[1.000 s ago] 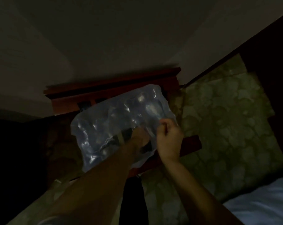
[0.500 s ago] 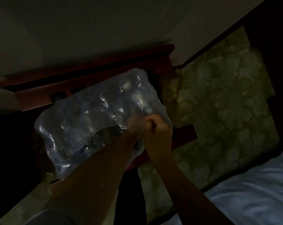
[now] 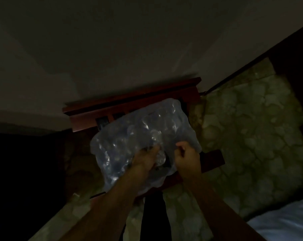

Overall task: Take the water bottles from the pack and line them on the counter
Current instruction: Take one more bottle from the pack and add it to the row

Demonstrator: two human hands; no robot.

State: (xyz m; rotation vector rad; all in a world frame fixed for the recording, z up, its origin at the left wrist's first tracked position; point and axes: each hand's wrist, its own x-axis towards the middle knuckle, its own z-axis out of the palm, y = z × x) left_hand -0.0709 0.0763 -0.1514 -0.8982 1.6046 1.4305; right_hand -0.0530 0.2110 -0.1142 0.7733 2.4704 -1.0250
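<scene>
Both grips pinch wrap: left hand point(image 3: 145, 160), right hand point(image 3: 187, 158); pack point(image 3: 142, 136) beneath.

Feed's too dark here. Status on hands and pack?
Both hands at pack: right hand pinching wrap, left hand in the tear, grip unclear. No bottles out. Nothing blocking.

A dark reddish-brown wooden cabinet point(image 3: 88, 117) stands against a plain pale wall point(image 3: 130, 46), with small dark sockets point(image 3: 102, 121) set in its raised back panel. To its right and below spreads a mottled green-beige stone floor point(image 3: 251, 133). A white cloth point(image 3: 286, 223) fills the lower right corner.
</scene>
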